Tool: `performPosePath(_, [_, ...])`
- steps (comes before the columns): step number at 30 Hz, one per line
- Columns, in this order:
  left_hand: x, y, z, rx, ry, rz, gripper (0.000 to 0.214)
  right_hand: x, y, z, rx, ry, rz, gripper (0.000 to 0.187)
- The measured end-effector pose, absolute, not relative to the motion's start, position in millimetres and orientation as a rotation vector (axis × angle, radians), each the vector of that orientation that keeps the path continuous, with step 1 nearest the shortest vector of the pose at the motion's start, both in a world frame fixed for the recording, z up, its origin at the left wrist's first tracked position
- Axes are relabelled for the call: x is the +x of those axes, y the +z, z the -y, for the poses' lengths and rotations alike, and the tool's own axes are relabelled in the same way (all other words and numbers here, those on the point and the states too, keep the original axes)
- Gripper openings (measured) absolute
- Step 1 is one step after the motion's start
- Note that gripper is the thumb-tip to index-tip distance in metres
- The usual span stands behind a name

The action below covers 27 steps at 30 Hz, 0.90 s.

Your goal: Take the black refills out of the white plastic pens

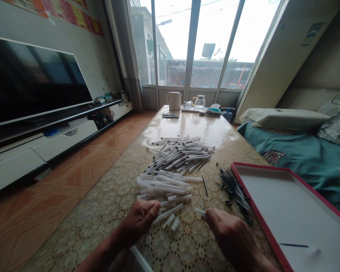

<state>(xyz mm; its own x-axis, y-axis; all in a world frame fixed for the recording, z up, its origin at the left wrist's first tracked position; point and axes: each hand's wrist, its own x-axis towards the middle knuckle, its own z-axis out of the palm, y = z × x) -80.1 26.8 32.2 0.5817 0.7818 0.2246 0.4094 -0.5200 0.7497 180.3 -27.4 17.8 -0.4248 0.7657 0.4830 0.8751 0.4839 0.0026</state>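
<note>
My left hand [141, 215] is closed beside the near edge of a pile of white pen barrels [161, 185]; what its fingers hold is hidden. A white tube [141, 258] shows below that wrist, and I cannot tell whether it touches the hand. Pinched in my right hand [226, 228] is a small translucent white pen cap [200, 212]. A thin dark refill [205, 187] runs down towards these fingertips; whether they grip it is unclear. Short translucent caps [175, 223] lie between the hands. Farther back is a heap of pens with dark ends [181, 155].
Right of the pile lie black pen parts [235, 189], against a red-rimmed white box lid [272, 230] with one dark refill [294, 245] inside. A jug [174, 101], glass pitcher [200, 102] and tissue pack [214, 109] stand at the table's far end. A sofa [303, 147] flanks the right side.
</note>
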Motion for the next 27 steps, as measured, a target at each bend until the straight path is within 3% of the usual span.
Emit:
performPosePath(7, [-87.8,35.0,-40.4,2.324,0.773,-1.122,0.021,199.4,19.5,27.7,-1.482,0.121,2.08,0.03])
performPosePath(13, [-86.2,21.9,-38.4,2.205,0.886,-1.314,0.027,170.6,19.8,28.1,-1.504,0.402,2.065,0.029])
performPosePath(17, [-74.6,24.0,-32.1,1.906,0.925,-1.128,0.021,158.3,23.1,25.8,-1.47,0.645,2.075,0.029])
performPosePath(22, [-55.1,22.3,-19.8,1.37,0.745,-0.776,0.037,138.9,31.2,26.8,-1.39,0.771,2.116,0.033])
performPosePath(27, [-55.5,15.6,-20.3,1.223,0.767,-0.716,0.018,131.9,30.2,25.9,-1.294,0.94,1.942,0.035])
